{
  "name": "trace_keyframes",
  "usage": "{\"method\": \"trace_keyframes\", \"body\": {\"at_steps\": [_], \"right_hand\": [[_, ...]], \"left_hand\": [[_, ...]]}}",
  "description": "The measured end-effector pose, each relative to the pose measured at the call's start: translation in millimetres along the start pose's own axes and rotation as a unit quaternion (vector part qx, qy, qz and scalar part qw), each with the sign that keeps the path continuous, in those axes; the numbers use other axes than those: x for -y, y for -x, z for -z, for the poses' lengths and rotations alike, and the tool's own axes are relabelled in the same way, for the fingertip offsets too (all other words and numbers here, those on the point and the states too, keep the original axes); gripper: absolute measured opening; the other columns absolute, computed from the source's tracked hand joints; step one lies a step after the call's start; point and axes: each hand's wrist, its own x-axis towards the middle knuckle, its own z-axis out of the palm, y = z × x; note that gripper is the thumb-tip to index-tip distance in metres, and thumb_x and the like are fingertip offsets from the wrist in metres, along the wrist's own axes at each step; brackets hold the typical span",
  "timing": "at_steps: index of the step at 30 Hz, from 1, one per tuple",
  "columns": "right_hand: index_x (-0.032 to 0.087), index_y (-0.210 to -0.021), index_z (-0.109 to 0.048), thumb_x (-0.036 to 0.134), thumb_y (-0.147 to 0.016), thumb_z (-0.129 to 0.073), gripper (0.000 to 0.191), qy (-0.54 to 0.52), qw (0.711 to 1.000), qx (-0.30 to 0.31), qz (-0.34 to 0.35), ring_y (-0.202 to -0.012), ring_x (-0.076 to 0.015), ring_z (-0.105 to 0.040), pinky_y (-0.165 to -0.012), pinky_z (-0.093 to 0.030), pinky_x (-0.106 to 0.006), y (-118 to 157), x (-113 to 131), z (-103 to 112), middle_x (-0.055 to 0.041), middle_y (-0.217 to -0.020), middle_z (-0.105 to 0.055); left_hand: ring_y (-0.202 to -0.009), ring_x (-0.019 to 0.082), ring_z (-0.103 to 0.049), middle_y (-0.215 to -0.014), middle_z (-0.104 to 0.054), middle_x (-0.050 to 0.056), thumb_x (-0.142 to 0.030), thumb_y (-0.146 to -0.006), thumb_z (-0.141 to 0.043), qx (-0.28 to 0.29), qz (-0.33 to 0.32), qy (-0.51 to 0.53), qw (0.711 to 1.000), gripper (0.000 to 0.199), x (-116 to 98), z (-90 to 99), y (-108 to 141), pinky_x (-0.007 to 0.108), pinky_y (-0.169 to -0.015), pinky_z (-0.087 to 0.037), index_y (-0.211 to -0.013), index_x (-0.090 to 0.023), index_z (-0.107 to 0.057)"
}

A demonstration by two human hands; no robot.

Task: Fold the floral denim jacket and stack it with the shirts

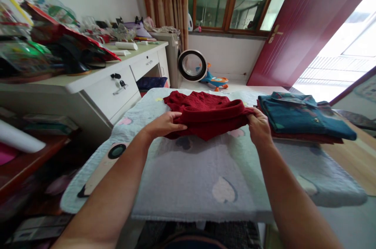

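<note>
A dark red garment is bunched and partly folded over the far middle of the cloth-covered table. My left hand grips its left side, with the thumb and a finger on the near folded edge. At the garment's right end, my right hand pinches a corner between thumb and fingers. The near edge between both hands looks raised a little off the cloth. To the right of my right hand lies a stack of folded clothes, with a blue-green garment on top and dark red cloth under it.
A white desk piled with items stands on the left. Beyond the table are a washing machine with its round door open and a blue and orange ride-on toy. A red door stands at the right.
</note>
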Motion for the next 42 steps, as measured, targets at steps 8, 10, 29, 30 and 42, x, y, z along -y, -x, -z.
{"method": "trace_keyframes", "body": {"at_steps": [8,10,29,30,42], "right_hand": [[0.020,-0.098,-0.063,0.032,-0.076,-0.062,0.024,0.040,0.997,-0.065,0.033,-0.063,-0.0153,-0.059,-0.063,-0.048,-0.028,-8.9,20.5,-6.9,-0.0011,-0.076,-0.067],[0.019,-0.098,-0.063,0.031,-0.077,-0.059,0.024,0.125,0.990,-0.053,0.031,-0.066,-0.0178,-0.060,-0.065,-0.048,-0.031,-6.9,-0.9,-10.6,-0.0028,-0.075,-0.067],[0.022,-0.117,-0.063,0.019,-0.085,-0.049,0.035,0.318,0.893,0.198,0.249,-0.124,-0.0237,-0.047,-0.108,-0.034,-0.042,83.7,5.8,-116.5,-0.0090,-0.132,-0.056],[0.021,-0.117,-0.063,0.021,-0.086,-0.051,0.034,0.350,0.880,0.222,0.233,-0.125,-0.0248,-0.047,-0.108,-0.034,-0.043,87.4,-5.0,-121.0,-0.0096,-0.132,-0.057],[0.018,-0.124,-0.059,0.022,-0.086,-0.052,0.039,0.450,0.836,0.215,0.230,-0.132,-0.0264,-0.042,-0.110,-0.027,-0.043,98.7,-44.1,-127.3,-0.0106,-0.140,-0.053]], "left_hand": [[-0.091,0.025,-0.069,-0.099,-0.072,0.008,-0.038,-0.066,-0.076,-0.091,-0.043,0.022,0.995,0.052,-7.6,21.6,17.5,0.040,-0.080,-0.056,-0.112,-0.019,-0.061],[-0.089,0.023,-0.068,-0.095,-0.070,0.007,-0.037,-0.073,-0.069,-0.162,-0.041,-0.067,0.984,0.042,14.0,19.4,6.8,0.039,-0.080,-0.055,-0.110,-0.018,-0.059],[-0.097,0.023,-0.059,-0.100,-0.063,0.008,-0.021,-0.086,-0.054,-0.304,-0.016,-0.485,0.820,0.018,124.5,-33.2,-12.6,0.036,-0.091,-0.046,-0.102,-0.019,-0.061],[-0.097,0.023,-0.059,-0.100,-0.064,0.007,-0.021,-0.085,-0.055,-0.309,-0.026,-0.474,0.825,0.017,125.7,-33.1,-12.0,0.036,-0.092,-0.046,-0.101,-0.019,-0.061],[-0.130,0.028,-0.044,-0.140,-0.051,0.015,-0.037,-0.094,-0.047,-0.341,0.003,-0.518,0.784,0.044,126.0,-24.1,26.6,0.048,-0.111,-0.032,-0.134,-0.017,-0.050]]}}
